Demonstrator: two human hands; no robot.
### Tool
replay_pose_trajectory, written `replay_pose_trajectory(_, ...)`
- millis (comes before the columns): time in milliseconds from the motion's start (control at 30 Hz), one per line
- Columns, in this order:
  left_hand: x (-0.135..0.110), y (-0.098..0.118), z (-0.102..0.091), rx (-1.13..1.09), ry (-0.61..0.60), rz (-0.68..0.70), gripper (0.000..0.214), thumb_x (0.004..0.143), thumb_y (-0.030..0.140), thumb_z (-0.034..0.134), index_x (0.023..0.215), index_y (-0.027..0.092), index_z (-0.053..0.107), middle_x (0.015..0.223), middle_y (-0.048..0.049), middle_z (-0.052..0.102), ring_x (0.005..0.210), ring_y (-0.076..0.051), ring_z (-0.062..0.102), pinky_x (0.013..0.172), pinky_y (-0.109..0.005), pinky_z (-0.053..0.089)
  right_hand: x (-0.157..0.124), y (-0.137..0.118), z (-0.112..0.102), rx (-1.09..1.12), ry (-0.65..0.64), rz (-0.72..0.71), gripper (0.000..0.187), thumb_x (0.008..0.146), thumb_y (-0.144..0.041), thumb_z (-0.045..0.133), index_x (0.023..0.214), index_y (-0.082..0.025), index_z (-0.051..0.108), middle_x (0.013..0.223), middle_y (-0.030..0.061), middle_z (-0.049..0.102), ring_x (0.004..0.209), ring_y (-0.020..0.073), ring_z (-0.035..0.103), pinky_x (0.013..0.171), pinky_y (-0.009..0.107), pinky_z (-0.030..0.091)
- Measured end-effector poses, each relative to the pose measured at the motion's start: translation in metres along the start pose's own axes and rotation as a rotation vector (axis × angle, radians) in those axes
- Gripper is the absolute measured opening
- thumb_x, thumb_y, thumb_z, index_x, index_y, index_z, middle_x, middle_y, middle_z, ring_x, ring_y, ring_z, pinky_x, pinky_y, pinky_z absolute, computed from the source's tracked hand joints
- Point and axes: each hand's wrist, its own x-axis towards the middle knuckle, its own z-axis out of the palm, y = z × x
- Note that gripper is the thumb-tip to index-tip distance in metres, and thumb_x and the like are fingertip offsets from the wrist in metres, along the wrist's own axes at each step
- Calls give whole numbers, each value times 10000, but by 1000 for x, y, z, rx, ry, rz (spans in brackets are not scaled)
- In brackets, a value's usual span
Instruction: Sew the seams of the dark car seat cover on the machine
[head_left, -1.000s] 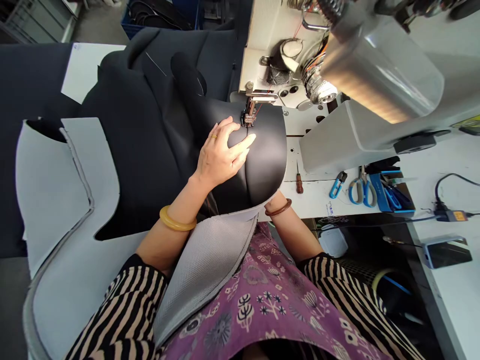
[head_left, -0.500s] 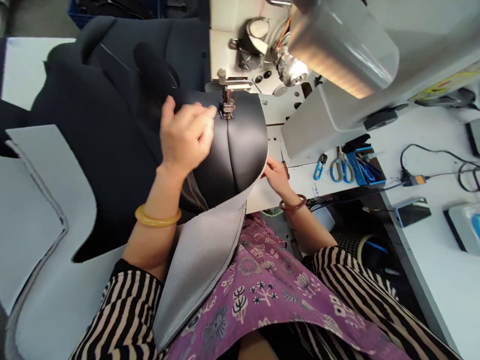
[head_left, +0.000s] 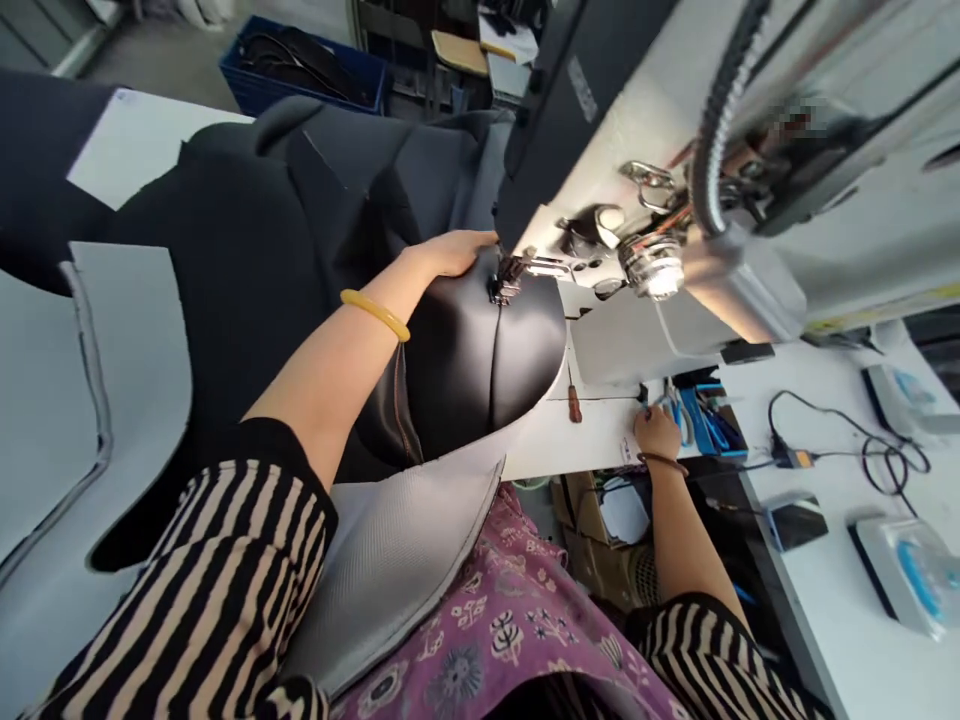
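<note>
Step in hand: machine sewing. The black padded cover (head_left: 469, 375) lies just below the left hand (head_left: 454, 253), with its seam running up to the presser foot (head_left: 508, 281) beside that hand. The left hand is open, palm down, and rests on the cover without gripping it. The right hand (head_left: 658, 433) is curled over the white table (head_left: 544, 440); whether it grips anything cannot be told. The next move calls for 1 steady guiding pressure on the cover at the foot. Just beyond the right hand, the blue tool holder (head_left: 709, 425) contains small tools. Far beyond the left hand, the blue crate (head_left: 300, 70) contains dark straps (head_left: 300, 60).
</note>
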Motion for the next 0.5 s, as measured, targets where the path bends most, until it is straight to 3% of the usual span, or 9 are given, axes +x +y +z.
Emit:
replay_pose_trajectory(133, 5, 2, 8, -18, -38, 6, 328, 897, 117, 511, 1156, 195, 697, 1123, -35, 729, 1082, -183, 675, 921, -195, 477, -10, 14, -9, 21, 64, 66, 342, 776, -249, 369, 947, -128, 640, 899, 259, 644, 874, 378, 639, 773, 513, 468)
replay_pose_trajectory(300, 12, 6, 8, 35, 117, -116, 259, 897, 244, 589, 1128, 185, 689, 1238, -113, 656, 1146, -308, 652, 948, -339, 477, -47, 6, -31, 138, 189, 93, 365, 844, -393, 267, 1007, -214, 540, 800, 152, 656, 727, 317, 641, 704, 481, 490)
replay_pose_trajectory(400, 12, 9, 9, 63, 162, -88, 308, 912, 280, 603, 1210, 226, 659, 1207, -95, 678, 1156, -307, 648, 954, -351, 474, -63, -37, -51, 220, 206, -78, 415, 787, -613, 411, 927, -235, 508, 853, 104, 667, 753, 259, 643, 739, 396, 501)
replay_pose_trajectory(500, 4, 13, 7, 107, 196, -67, 319, 964, 225, 504, 1249, 232, 646, 1190, -110, 699, 1148, -302, 656, 933, -355, 486, -55, -110, -74, 281, 277, -305, 510, 719, -739, 490, 803, -236, 483, 760, 66, 637, 675, 222, 592, 719, 365, 487)
